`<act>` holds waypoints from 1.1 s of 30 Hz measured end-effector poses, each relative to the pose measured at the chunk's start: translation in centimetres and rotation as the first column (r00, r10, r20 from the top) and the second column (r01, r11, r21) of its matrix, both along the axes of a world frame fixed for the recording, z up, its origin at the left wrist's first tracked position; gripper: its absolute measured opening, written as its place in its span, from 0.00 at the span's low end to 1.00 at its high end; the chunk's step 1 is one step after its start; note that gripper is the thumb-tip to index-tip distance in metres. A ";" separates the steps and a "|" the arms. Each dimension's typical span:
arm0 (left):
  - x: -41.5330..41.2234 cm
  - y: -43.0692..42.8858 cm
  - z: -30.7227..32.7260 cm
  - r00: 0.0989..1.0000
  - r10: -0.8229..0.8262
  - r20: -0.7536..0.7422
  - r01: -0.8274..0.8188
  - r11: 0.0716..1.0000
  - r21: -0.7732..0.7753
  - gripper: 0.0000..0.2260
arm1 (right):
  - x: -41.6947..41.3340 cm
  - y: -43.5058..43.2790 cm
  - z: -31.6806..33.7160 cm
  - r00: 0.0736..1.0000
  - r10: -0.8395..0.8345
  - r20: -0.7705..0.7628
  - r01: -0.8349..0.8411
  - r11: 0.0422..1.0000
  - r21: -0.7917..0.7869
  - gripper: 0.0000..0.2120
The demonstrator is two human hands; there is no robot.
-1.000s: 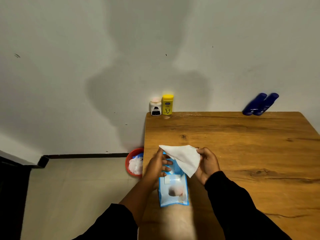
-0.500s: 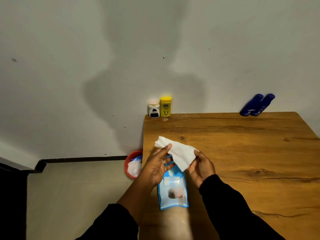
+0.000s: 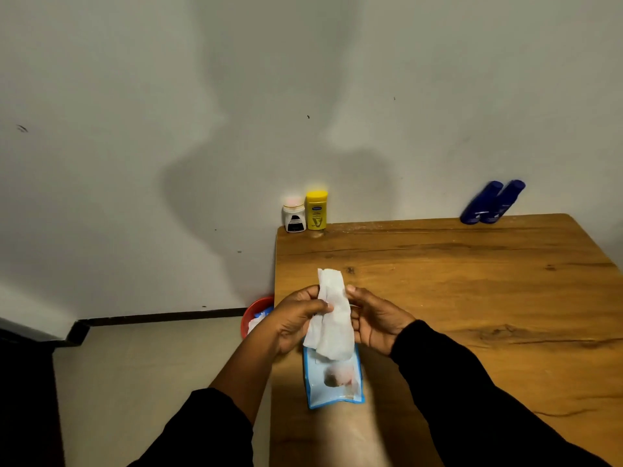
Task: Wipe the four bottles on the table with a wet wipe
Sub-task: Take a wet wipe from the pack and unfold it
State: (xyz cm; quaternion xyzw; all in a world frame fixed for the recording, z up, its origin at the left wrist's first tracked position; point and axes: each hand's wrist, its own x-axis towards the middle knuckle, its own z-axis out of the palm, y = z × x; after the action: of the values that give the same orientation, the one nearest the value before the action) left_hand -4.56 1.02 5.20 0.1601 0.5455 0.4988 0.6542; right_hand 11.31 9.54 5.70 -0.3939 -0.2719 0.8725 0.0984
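— Why is the wet wipe [image 3: 332, 315] held up in the air, with nothing under it?
— Both hands are on it. The left hand [image 3: 296, 318] pinches one edge with the thumb laid across the front, and the right hand [image 3: 377, 321] nips the other edge. They're close together, just above the pack [image 3: 333, 382]. The sheet is folded into a long strip standing up between them. I'd say that gives a firmer pad than a floppy sheet.
— And the bottles?
— None of them handled, by the look of it. The white bottle [image 3: 294, 217] and the yellow bottle [image 3: 316, 210] stand upright side by side at the far left corner of the worktop [image 3: 472, 298], against the wall. The blue bottles [image 3: 480, 205] lean together on the wall near the far right corner. All four are well apart from the hands.
— Why is the pack so near the front edge?
— It's in easy reach for another sheet, I reckon. The red bin [image 3: 256, 315] sits on the floor just beside the worktop with white scraps in it, handy for the used ones.
— Which bottle first?
— Can't tell. The left pair are nearer.
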 end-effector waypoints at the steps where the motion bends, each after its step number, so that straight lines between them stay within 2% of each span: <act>1: 0.0 0.0 0.1 0.999 -0.034 -0.034 0.034 0.999 -0.020 0.18 | -0.1 0.1 0.2 0.999 0.032 -0.006 -0.032 0.999 0.017 0.24; 4: 0.1 0.0 0.4 0.995 -0.042 -0.086 0.038 0.998 -0.051 0.15 | -0.2 0.6 0.2 0.998 0.051 -0.036 -0.050 0.998 0.042 0.21; 7: 0.0 0.0 0.5 0.994 0.081 -0.076 -0.086 0.994 -0.061 0.10 | -0.2 0.7 -0.3 0.999 -0.004 -0.039 0.006 0.999 0.046 0.18; 11: -0.2 -0.2 0.1 0.984 0.166 -0.070 -0.169 0.985 -0.044 0.07 | -0.1 0.7 -0.8 0.996 -0.066 -0.056 0.068 0.997 0.032 0.07; 12: -0.1 -0.2 0.1 0.983 0.161 -0.086 -0.165 0.985 -0.047 0.07 | -0.3 0.7 -0.9 0.996 -0.061 -0.062 0.062 0.998 0.023 0.09; 15: 0.3 -0.1 0.2 0.984 0.079 -0.159 -0.088 0.995 -0.052 0.07 | -0.7 0.8 -1.0 0.997 -0.004 -0.074 0.004 1.000 0.004 0.24; 18: 0.3 0.1 0.1 0.978 0.034 -0.206 -0.045 0.998 -0.050 0.07 | -0.9 0.8 -0.7 0.995 0.056 -0.081 -0.052 0.998 0.041 0.22; 21: 0.0 0.3 0.0 0.982 0.055 -0.182 -0.067 0.996 -0.057 0.06 | -0.9 1.2 -0.9 0.996 0.067 -0.056 -0.063 0.995 0.076 0.24; 28: 0.3 0.2 -0.1 0.990 0.113 -0.081 -0.120 0.989 -0.088 0.13 | -0.2 2.1 -1.1 0.989 -0.082 -0.121 0.085 0.996 0.020 0.16; 30: 0.5 0.2 -0.2 0.995 0.080 -0.066 -0.086 0.993 -0.084 0.15 | -0.3 2.3 -1.0 0.992 -0.078 -0.096 0.084 0.995 0.058 0.21; 33: 0.7 0.3 -0.4 0.999 0.039 -0.010 -0.039 0.998 -0.044 0.16 | -0.5 2.3 -0.5 1.000 -0.023 -0.006 0.023 0.988 0.152 0.18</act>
State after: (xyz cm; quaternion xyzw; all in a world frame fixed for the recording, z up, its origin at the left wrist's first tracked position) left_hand -3.87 1.29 4.82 0.1369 0.5624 0.4986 0.6453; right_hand 10.77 11.88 5.16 -0.3863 -0.3330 0.8489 0.1389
